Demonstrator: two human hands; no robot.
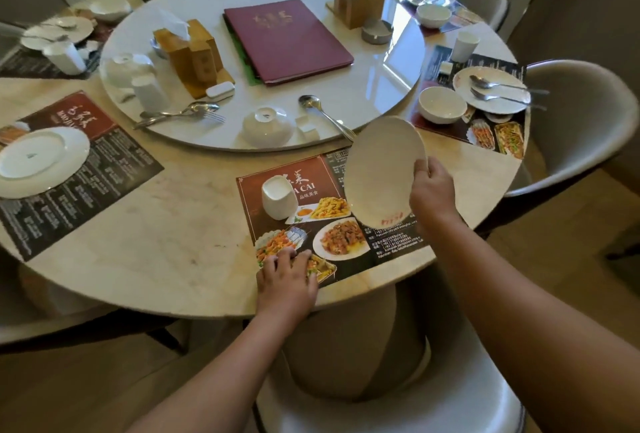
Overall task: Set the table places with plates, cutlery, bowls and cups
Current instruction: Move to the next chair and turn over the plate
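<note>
My right hand (433,190) grips a white plate (381,169) by its right rim and holds it tilted above the printed placemat (294,235) at the near table edge. My left hand (287,277) lies flat on the placemat's near left corner, fingers spread, holding nothing. A white cup (278,199) stands upside down on the placemat. On the turntable's near rim lie an upturned white bowl (267,126), a spoon (325,116), and a fork and spoon pair (180,114). To the left, another plate (38,161) rests upside down on a second placemat.
The turntable (381,86) carries a maroon menu (287,39), wooden tissue boxes (192,52), upturned cups and an ashtray. A set place with plate, bowl (442,104) and cup sits at the right. Padded chairs (568,121) ring the table; one stands right below me.
</note>
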